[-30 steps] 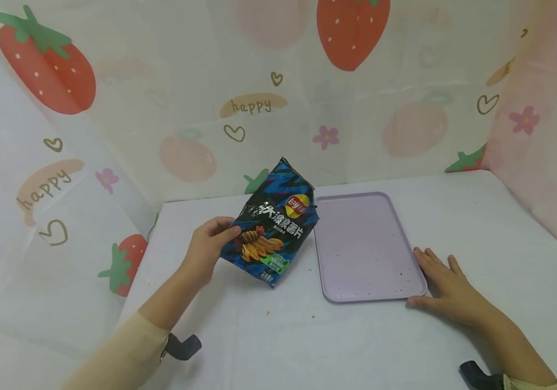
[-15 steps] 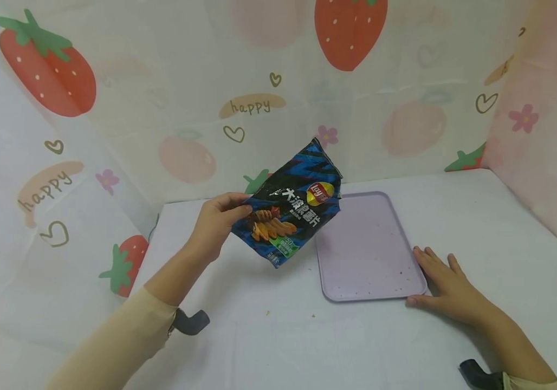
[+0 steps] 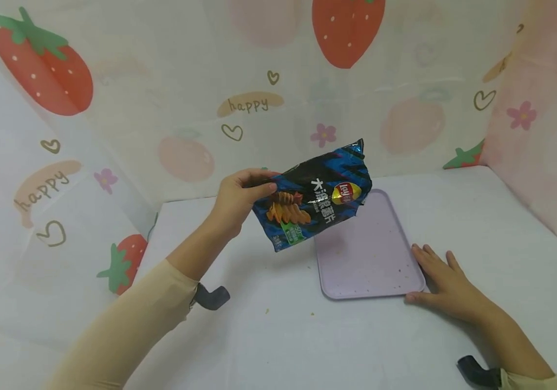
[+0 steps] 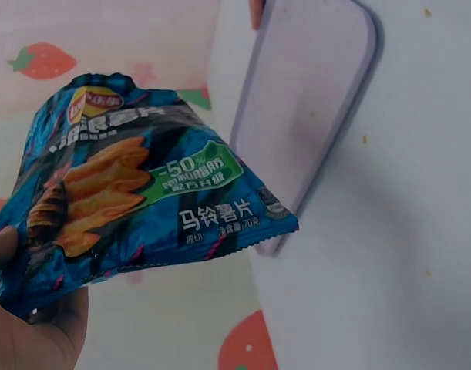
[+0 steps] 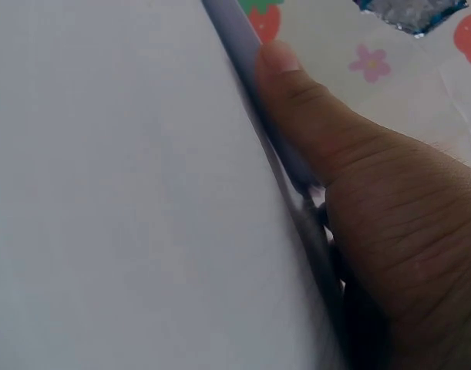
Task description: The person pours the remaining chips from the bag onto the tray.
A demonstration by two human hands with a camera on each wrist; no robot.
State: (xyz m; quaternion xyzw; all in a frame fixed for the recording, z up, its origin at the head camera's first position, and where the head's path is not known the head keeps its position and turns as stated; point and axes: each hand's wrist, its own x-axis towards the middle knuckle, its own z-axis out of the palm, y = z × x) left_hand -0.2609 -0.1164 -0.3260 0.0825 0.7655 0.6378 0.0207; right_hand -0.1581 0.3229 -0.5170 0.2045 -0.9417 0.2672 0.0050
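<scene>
My left hand (image 3: 236,205) pinches a blue and black Lay's potato chip bag (image 3: 322,192) near one edge, thumb on its printed front. Tilted in the air, the bag has its far end over the back left of a light purple tray (image 3: 363,244). In the left wrist view the bag's (image 4: 135,177) sealed bottom edge faces the camera; the right wrist view catches its silvery other end (image 5: 416,11). My right hand (image 3: 449,287) touches the tray's front right corner, fingers along the right side and thumb (image 5: 297,100) at the front rim.
Small crumbs (image 3: 400,271) dot the tray, and a few lie on the white table (image 3: 278,346) in front of it. Strawberry-printed cloth (image 3: 186,81) hangs behind and at both sides. A dark curved piece (image 3: 212,298) sticks out at each wrist.
My left hand has risen and moved right with the chip bag. The bag has turned from nearly upright to lying more sideways, its far end now over the tray. My right hand stays put.
</scene>
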